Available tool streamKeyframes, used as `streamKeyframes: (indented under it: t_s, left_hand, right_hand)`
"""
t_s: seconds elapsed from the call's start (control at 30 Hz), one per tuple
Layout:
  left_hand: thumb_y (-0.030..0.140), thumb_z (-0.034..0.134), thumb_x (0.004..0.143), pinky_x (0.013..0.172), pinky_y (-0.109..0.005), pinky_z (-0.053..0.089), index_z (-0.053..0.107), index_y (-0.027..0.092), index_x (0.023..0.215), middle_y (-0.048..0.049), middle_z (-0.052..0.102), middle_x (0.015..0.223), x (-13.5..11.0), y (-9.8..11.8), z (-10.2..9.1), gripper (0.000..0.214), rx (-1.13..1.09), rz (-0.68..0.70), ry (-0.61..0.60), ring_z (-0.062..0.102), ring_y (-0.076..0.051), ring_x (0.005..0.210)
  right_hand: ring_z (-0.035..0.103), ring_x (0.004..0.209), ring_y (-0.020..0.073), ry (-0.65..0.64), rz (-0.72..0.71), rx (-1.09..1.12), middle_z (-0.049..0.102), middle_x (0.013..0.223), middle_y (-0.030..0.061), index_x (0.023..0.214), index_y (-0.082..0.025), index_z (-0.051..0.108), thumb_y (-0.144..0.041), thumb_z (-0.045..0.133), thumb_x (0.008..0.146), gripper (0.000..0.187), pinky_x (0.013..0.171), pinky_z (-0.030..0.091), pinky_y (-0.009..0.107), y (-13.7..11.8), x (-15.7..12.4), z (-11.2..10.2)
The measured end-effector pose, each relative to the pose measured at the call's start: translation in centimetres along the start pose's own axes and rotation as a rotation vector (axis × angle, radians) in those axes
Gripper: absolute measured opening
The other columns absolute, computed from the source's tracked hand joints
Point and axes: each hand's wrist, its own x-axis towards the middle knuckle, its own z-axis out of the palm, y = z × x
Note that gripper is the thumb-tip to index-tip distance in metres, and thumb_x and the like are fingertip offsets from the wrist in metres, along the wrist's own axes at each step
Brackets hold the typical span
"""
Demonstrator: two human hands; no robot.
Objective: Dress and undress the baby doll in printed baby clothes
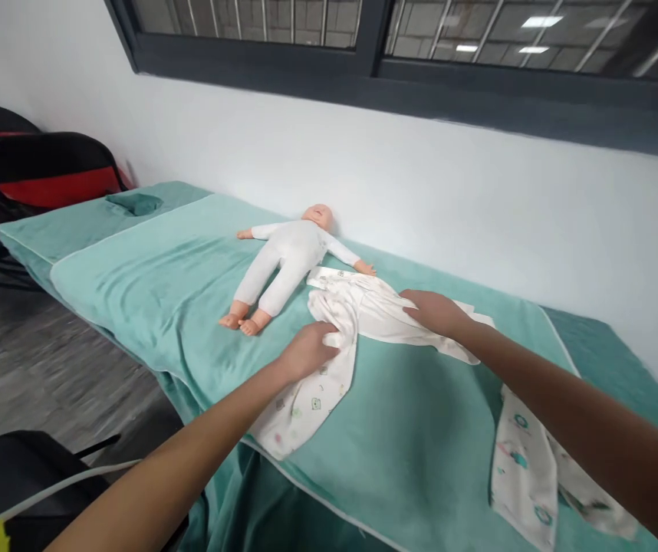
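Observation:
A white baby garment with small printed figures lies spread and rumpled on the green-covered bed. My left hand is closed on a bunched part of it, near the printed section that hangs toward the bed's front edge. Farther right, my right hand pinches the plain white cloth of the same garment. Just beyond my left hand, a baby doll in a white bodysuit lies on its back, its head toward the wall. One doll hand rests close to the garment's upper edge.
Other printed baby clothes lie at the bed's right front, partly behind my right forearm. The green bed cover is wrinkled. Black and red chairs stand at the left end. A white cable crosses a black chair at lower left.

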Motion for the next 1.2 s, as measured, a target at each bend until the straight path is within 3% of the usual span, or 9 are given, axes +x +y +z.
streamKeyframes:
  t_s: [0.1,0.23,0.4,0.53,0.7,0.83,1.0,1.1,1.2]
  left_hand:
    - [0.005,0.053,0.076,0.095,-0.035,0.048,0.07,0.022,0.094,-0.0058,0.066,0.108,-1.1,4.1,0.6,0.03,0.021,0.44,-0.05,0.06,-0.023,0.107]
    - [-0.002,0.049,0.073,0.104,-0.045,0.042,0.064,0.021,0.084,-0.0098,0.054,0.13,-2.2,8.9,1.2,0.03,0.126,0.676,0.163,0.048,-0.028,0.127]
    - [0.006,0.06,0.071,0.102,-0.042,0.048,0.051,0.019,0.111,-0.0165,0.045,0.14,-1.7,12.6,2.2,0.043,-0.184,0.581,0.26,0.052,-0.027,0.129]
    - [0.019,0.059,0.08,0.092,-0.037,0.052,0.056,0.018,0.111,-0.0125,0.064,0.124,-1.8,15.6,1.8,0.031,-0.198,0.52,0.116,0.063,-0.026,0.111]
    - [0.016,0.051,0.082,0.085,-0.036,0.049,0.061,0.024,0.101,-0.004,0.073,0.1,-4.3,18.6,-1.1,0.023,0.058,0.454,0.285,0.066,-0.026,0.098]
    - [0.017,0.05,0.083,0.083,-0.039,0.048,0.057,0.023,0.108,-0.0065,0.071,0.092,-6.2,19.8,-3.2,0.026,0.117,0.305,0.444,0.067,-0.029,0.093]
    - [0.012,0.052,0.081,0.093,-0.036,0.051,0.055,0.021,0.112,-0.0058,0.069,0.108,-8.4,19.3,-2.6,0.033,-0.35,0.285,0.342,0.065,-0.023,0.105]
    - [0.025,0.071,0.078,0.103,-0.038,0.049,0.053,0.022,0.124,-0.0091,0.062,0.129,-9.8,16.5,-0.9,0.049,-0.494,0.341,0.26,0.06,-0.024,0.119]
    - [0.036,0.084,0.067,0.118,-0.047,0.036,0.051,0.023,0.134,-0.0132,0.049,0.143,-10.9,11.6,0.9,0.075,-0.371,0.297,0.421,0.045,-0.031,0.138]
  right_hand:
    - [0.064,0.117,0.0284,0.084,-0.166,0.012,0.065,0.137,0.0063,0.136,-0.028,0.057,-0.034,0.043,0.097,0.042,0.091,0.05,0.038,-3.0,-4.0,-3.6]
    - [0.067,0.087,0.0213,0.09,-0.366,-0.055,0.069,0.115,0.0053,0.124,-0.028,0.062,-0.029,0.045,0.098,0.031,0.068,0.045,0.03,-6.9,-10.1,-9.6]
    - [0.065,0.086,0.0178,0.253,-0.392,-0.034,0.067,0.12,0.002,0.134,-0.03,0.051,-0.014,0.052,0.09,0.047,0.066,0.039,0.026,-10.1,-16.8,-15.0]
    - [0.065,0.086,0.0175,0.239,-0.428,-0.143,0.067,0.126,-0.0006,0.136,-0.034,0.049,-0.009,0.048,0.088,0.054,0.062,0.034,0.027,-11.9,-20.8,-16.6]
    - [0.068,0.083,0.0243,0.261,-0.05,-0.129,0.073,0.117,0.0069,0.137,-0.027,0.049,-0.037,0.054,0.094,0.044,0.063,0.039,0.03,-12.3,-24.8,-17.7]
    - [0.07,0.09,0.0292,0.097,0.163,0.088,0.075,0.11,0.0095,0.125,-0.025,0.06,-0.049,0.06,0.09,0.043,0.069,0.048,0.033,-11.8,-26.6,-17.0]
    - [0.063,0.121,0.0325,0.152,-0.032,0.72,0.068,0.134,0.0049,0.134,-0.029,0.061,-0.043,0.067,0.086,0.05,0.099,0.05,0.045,-13.1,-24.5,-11.6]
    - [0.062,0.123,0.0317,0.215,-0.055,1.203,0.071,0.127,0.0039,0.13,-0.027,0.065,-0.037,0.07,0.083,0.048,0.104,0.049,0.047,-15.2,-21.9,-7.3]
    - [0.063,0.122,0.0299,0.195,-0.017,1.588,0.07,0.129,0.0033,0.132,-0.03,0.063,-0.035,0.072,0.081,0.052,0.103,0.051,0.046,-18.1,-19.6,-3.3]
